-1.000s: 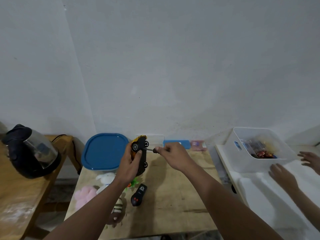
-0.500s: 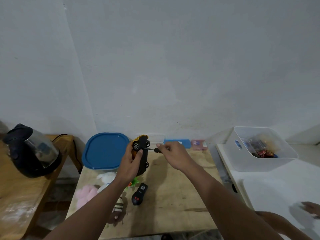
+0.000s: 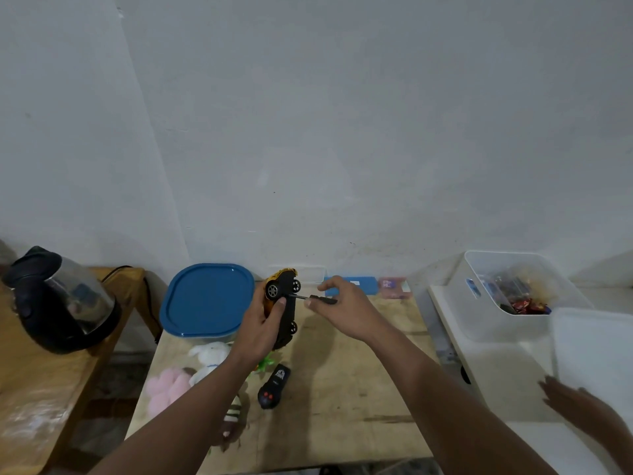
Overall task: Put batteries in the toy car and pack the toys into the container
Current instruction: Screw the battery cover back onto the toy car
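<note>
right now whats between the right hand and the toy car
In the head view, a screwdriver bridges that gap: the right hand grips its black handle, and the thin metal shaft reaches left to the underside of the toy car, held by the left hand.

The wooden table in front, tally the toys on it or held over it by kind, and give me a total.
Toy car, held in the left hand: 1
Remote control: 1
Plush toys, white, pink and a striped one partly hidden by the arm: 3
Small green toy, mostly hidden: 1
Total: 6
</note>
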### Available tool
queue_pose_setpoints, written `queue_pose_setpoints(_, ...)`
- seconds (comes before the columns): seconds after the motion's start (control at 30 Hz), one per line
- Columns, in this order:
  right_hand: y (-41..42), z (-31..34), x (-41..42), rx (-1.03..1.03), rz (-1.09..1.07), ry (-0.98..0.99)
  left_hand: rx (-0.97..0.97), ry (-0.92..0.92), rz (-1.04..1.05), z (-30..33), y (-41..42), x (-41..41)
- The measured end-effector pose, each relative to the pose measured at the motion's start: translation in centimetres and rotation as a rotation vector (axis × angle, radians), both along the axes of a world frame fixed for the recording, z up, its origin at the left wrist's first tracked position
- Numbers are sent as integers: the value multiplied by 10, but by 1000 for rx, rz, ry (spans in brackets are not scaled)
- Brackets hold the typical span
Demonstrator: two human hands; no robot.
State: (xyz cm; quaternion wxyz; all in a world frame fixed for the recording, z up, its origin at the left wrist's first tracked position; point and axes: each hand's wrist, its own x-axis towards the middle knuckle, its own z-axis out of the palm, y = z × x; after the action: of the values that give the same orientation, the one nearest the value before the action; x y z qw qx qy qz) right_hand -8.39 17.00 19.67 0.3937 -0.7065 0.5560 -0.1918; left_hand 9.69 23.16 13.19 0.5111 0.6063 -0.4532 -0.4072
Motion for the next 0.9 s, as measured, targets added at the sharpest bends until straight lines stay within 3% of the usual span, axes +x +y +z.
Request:
queue_pose_setpoints(0.3,-23,-14,-20,28,2,39,66,-47,-5,-12,-15,-19)
queue_pose_setpoints(0.7,-86,-76,-72,110,48,182,336,-69,-113,-58,-59,-61)
queue_pose_setpoints(0.9,-108,-113,-116,106,-79,216,460,-216,-117,-88,-86,-101)
